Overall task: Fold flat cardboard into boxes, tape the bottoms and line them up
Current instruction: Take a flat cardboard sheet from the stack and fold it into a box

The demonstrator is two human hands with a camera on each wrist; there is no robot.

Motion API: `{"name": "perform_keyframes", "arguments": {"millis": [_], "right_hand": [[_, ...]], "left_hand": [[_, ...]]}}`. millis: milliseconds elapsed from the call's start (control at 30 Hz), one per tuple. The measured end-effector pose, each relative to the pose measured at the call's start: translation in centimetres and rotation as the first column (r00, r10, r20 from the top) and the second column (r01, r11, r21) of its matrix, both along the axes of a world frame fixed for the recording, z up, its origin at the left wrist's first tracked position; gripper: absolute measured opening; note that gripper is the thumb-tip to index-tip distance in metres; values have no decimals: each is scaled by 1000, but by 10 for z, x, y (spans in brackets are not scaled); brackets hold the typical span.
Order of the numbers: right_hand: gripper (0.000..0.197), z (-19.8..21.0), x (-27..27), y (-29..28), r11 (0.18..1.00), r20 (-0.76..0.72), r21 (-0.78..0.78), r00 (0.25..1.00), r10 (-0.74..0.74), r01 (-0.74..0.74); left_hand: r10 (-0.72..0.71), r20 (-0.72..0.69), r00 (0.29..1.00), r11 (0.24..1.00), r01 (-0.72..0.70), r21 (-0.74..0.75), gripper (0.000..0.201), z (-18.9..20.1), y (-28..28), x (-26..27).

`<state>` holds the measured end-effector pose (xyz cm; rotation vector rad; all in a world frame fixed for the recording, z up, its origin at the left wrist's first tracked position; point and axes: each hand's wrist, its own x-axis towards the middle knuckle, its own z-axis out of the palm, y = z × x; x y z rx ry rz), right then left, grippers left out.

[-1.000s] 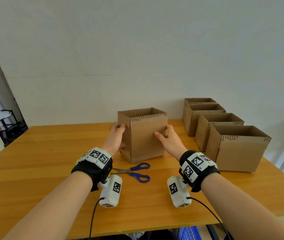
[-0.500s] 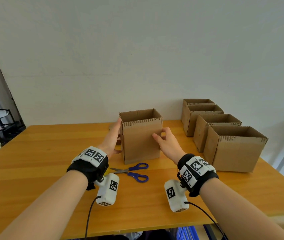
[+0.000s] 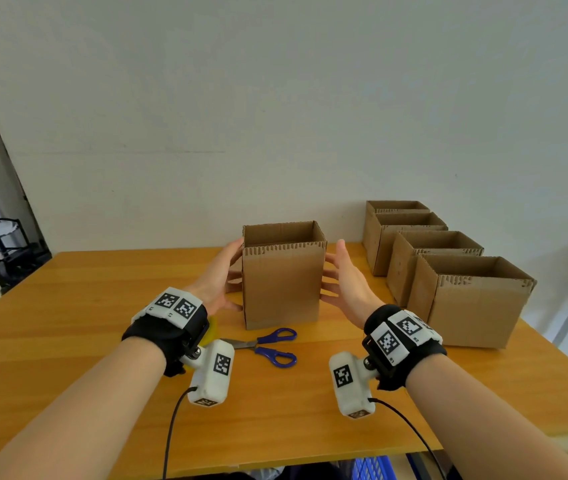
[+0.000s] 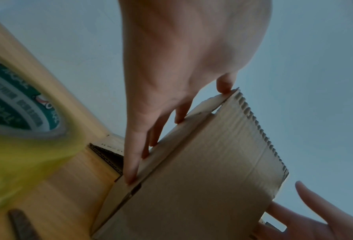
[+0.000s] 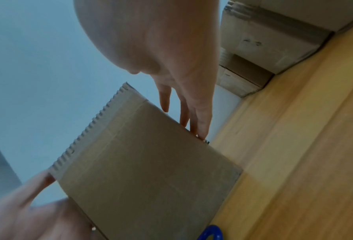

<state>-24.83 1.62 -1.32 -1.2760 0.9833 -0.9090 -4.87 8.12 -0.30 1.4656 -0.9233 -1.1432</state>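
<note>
An open-topped cardboard box (image 3: 281, 282) stands upright on the wooden table (image 3: 67, 323), its narrow face toward me. My left hand (image 3: 223, 279) lies flat against its left side with straight fingers. My right hand (image 3: 342, 283) touches its right side the same way. The left wrist view shows the left hand's fingers (image 4: 133, 162) resting along the box (image 4: 202, 178) edge. In the right wrist view the right hand's fingertips (image 5: 201, 131) touch the box (image 5: 147, 170) corner. Neither hand curls round anything.
Several finished boxes (image 3: 470, 303) stand in a row at the right, running back to the wall. Blue-handled scissors (image 3: 270, 346) lie just in front of the held box. A yellowish tape roll (image 4: 17, 113) sits under my left wrist. Flat cardboard (image 4: 108, 149) lies behind the box.
The box has turned so its narrow face points at me. My right hand slid from the front face to the right side; the left stays on the left side.
</note>
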Motion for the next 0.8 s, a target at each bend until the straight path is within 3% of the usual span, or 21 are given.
{"name": "perform_keyframes", "arguments": {"millis": [133, 333, 533, 667, 800], "right_hand": [[53, -3, -4, -2, 998, 41, 58, 999, 1, -3], [39, -2, -11, -2, 988, 120, 136, 991, 62, -78], [58, 3, -10, 3, 987, 170, 135, 983, 65, -89], [61, 4, -11, 5, 986, 212, 139, 975, 66, -97], [64, 2, -12, 8, 987, 199, 111, 975, 95, -118]], "left_hand": [[-55, -27, 998, 998, 55, 4, 61, -1, 5, -1], [-70, -28, 997, 998, 70, 5, 71, -2, 14, -2], [-89, -31, 996, 991, 85, -100, 61, 0, 19, -12], [-58, -6, 998, 993, 57, -107, 86, -5, 23, -11], [-74, -51, 996, 987, 66, -149, 50, -11, 24, -12]]}}
